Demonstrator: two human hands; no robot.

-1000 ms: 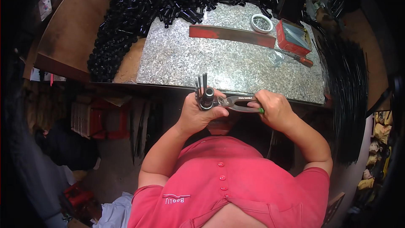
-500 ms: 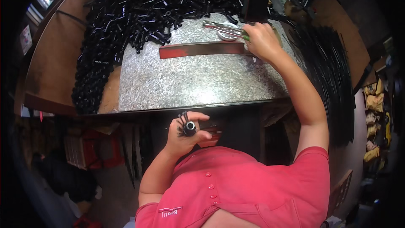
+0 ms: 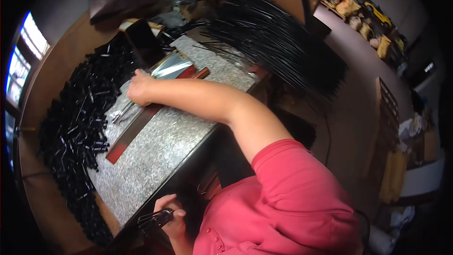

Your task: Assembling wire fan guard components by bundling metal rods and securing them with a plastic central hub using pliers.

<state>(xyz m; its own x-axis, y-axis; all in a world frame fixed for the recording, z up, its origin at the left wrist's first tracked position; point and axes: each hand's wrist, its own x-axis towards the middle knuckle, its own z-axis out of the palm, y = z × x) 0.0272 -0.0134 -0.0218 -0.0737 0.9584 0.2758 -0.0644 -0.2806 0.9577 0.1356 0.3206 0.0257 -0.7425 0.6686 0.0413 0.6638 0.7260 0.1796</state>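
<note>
Right hand (image 3: 140, 88) now rests on pliers (image 3: 123, 111); left hand (image 3: 171, 217) fingers clamp black bundle (image 3: 153, 218).

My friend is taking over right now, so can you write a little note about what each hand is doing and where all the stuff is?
Left hand: low at the near edge of the speckled slab, gripping a small bundle of black sticks.
Right hand: stretched across the slab, resting on metal pliers beside the long red strip.
Around: a heap of short black tubes along the left, a fan of long black rods at the far right.
Done: one bundle gathered. Left: the big heap and rods.
</note>
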